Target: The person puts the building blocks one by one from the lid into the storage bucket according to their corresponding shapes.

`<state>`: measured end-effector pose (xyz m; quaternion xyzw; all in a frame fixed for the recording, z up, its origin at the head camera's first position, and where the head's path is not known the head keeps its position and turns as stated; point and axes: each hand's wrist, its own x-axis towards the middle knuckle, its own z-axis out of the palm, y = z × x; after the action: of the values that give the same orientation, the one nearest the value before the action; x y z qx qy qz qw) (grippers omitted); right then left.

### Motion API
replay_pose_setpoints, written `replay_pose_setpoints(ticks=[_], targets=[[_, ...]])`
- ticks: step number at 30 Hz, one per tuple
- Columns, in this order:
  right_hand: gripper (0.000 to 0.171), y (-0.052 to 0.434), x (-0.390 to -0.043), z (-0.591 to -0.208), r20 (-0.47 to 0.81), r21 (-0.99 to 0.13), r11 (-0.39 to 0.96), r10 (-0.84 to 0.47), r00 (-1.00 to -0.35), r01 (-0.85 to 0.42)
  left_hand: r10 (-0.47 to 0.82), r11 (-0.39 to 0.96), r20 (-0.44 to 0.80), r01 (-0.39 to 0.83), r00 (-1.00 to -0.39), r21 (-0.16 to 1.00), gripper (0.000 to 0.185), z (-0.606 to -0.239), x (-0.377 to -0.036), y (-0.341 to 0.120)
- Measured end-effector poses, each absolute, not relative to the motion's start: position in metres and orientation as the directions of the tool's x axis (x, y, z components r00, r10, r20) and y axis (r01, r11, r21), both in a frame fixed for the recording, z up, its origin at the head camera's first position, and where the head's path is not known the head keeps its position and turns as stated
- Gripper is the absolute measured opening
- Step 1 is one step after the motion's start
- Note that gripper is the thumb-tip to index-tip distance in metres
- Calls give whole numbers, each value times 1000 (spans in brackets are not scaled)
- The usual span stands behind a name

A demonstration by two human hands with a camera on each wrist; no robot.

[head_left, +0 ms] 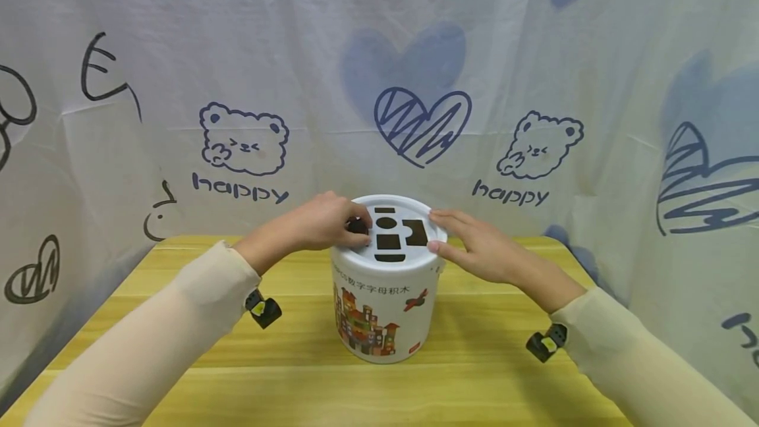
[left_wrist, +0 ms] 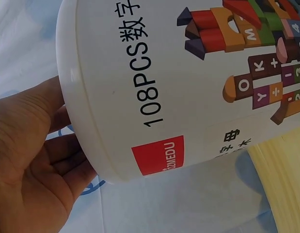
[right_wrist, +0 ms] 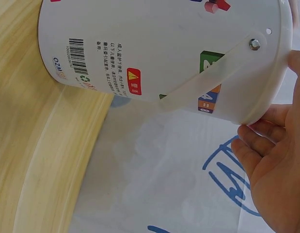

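A white bucket printed with colourful building blocks stands upright on the table, its white lid on top. Dark shaped cut-outs pierce the lid. My left hand reaches over the lid's left side, thumb and fingers curled about a cut-out there; in the left wrist view that hand is at the rim, its fingertips partly hidden. On the opposite side my right hand touches the rim with fairly straight fingers, the thumb on the lid's edge. In the right wrist view, a pale carrying handle hangs along the bucket's side.
The wooden table carries the bucket near its middle. Behind it hangs a pale curtain with hearts and bear drawings. Small dark devices are strapped at both wrists.
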<state>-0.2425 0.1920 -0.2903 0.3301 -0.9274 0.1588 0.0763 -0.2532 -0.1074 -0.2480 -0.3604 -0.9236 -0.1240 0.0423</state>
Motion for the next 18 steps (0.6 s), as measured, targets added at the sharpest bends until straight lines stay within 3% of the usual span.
replay_pose_setpoints(ticks=[18], targets=[[70,193,-243,-292,245,-248,727,-592,-768,-640,655,700,167,675,-737,235,36,-249,-251,-113]])
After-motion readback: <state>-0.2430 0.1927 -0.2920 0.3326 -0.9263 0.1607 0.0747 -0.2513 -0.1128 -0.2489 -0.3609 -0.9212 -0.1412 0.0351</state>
